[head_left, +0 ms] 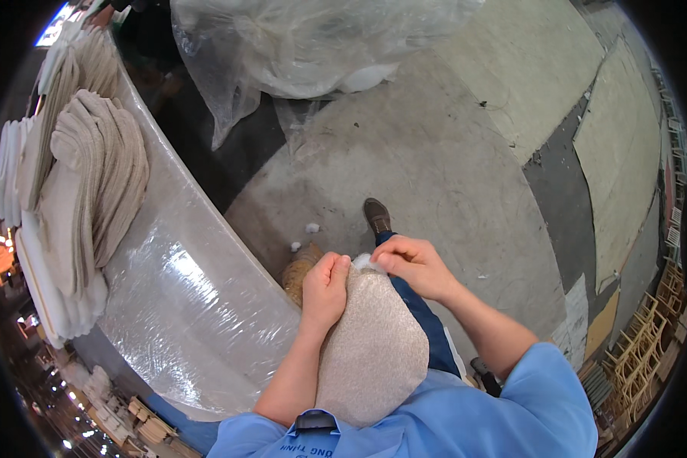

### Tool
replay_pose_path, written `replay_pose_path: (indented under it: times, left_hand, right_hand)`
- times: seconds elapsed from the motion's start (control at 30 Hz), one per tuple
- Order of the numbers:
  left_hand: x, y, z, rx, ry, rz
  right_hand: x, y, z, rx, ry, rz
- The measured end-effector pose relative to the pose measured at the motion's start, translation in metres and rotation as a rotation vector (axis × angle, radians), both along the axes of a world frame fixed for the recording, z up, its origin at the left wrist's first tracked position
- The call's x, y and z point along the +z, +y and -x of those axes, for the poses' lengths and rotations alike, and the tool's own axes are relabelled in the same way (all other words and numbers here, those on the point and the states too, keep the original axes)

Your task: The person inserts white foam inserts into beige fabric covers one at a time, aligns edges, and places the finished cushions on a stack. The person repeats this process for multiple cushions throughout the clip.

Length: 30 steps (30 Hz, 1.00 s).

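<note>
A beige-grey woven fabric cushion cover point(374, 347), wide and rounded at the near end, lies against my front. My left hand point(327, 291) is closed on its far left edge, thumb on top. White fluffy filling point(365, 264) shows at the cover's far end. My right hand point(417, 266) is closed in a pinch at that filling, with the fingers curled over the far right corner. How deep the filling goes inside the cover is hidden.
On my left stands a table wrapped in clear plastic point(183, 298), with stacked beige fabric pieces point(103, 168) on it. A big clear plastic bag point(313, 46) lies ahead. White tufts point(311, 228) are on the floor beside my shoe point(375, 216). Wooden frames point(649, 343) stand far right.
</note>
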<state>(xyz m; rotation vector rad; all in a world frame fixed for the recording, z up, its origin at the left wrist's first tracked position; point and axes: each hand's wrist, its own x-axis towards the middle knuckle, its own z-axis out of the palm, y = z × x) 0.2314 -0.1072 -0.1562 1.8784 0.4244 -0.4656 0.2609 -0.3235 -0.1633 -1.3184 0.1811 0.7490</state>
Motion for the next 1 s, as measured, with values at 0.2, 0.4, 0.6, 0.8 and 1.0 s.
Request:
replay_pose_path:
  times: [0.2,0.4,0.6,0.8,1.0]
  left_hand:
    - [-0.002,0.008,-0.007,-0.011,0.026,0.091]
    - [0.001,0.015,-0.006,-0.038,0.017,0.125]
    - [0.005,0.010,-0.005,0.058,0.249,0.279]
    - [-0.008,-0.004,-0.009,-0.017,0.098,-0.080]
    - [-0.038,0.000,-0.005,-0.001,0.241,-0.035]
  right_hand:
    - [0.004,0.000,-0.071,0.578,0.159,0.072]
    - [-0.010,0.009,-0.070,0.608,-0.025,0.076]
    - [0.001,0.028,-0.030,0.236,-0.257,0.311]
    - [-0.025,0.036,-0.022,0.184,0.013,0.408]
    - [-0.054,0.040,-0.014,-0.034,0.719,0.001]
